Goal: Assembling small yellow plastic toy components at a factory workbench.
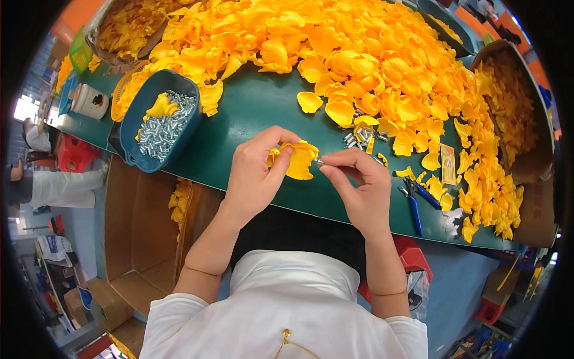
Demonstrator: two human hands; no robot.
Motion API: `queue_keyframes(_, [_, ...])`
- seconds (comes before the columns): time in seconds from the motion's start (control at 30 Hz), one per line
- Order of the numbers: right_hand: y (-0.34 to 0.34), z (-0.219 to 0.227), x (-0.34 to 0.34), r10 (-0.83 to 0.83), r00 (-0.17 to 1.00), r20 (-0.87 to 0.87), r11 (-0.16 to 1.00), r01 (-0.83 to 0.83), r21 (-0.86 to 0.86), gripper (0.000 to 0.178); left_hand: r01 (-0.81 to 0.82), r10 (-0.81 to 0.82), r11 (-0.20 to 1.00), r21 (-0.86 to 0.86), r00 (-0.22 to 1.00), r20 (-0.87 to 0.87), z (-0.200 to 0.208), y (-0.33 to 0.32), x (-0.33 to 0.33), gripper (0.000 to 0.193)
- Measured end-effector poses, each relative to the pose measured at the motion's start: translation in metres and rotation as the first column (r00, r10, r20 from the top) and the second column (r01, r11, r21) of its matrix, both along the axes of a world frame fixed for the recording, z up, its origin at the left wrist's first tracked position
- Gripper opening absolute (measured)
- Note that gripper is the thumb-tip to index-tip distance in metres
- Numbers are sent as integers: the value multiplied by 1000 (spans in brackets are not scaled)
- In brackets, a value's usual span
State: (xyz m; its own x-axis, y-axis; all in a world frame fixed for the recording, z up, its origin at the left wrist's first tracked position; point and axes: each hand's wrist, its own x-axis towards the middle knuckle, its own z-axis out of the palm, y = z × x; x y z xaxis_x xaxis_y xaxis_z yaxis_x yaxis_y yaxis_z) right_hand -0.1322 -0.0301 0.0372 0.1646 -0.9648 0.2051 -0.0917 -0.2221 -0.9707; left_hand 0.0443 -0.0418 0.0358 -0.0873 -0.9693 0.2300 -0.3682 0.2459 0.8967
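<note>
pinching 1 yellow shell [301,165] over the green table [257,105], our left hand [256,169] hides part of it; our right hand [366,186] clamps 1 small metal piece [321,162] whose covered end we cannot see.

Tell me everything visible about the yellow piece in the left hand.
The yellow piece is thin, curved and glossy, apparently plastic, with an irregular edge. The left hand pinches it over the green tabletop, hiding part of it. The right hand holds a small metal piece near its right edge; contact is unclear.
</note>
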Motion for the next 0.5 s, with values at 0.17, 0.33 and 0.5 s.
queue_keyframes(0.17, [-3,-1,-3,35,999,40,995,-38,92,11,13,-13,999,44,1000,-2,3,1,-2,8])
queue_keyframes(0.33, [-3,-9,-2,41,997,63,984,-51,168,10,16,-13,998,68,999,-39,-1,2,-5,7])
queue_keyframes(0.5, [2,-6,-4,14,999,32,994,-17,109,10,17,-13,997,70,999,-49,-5,2,-4,7])
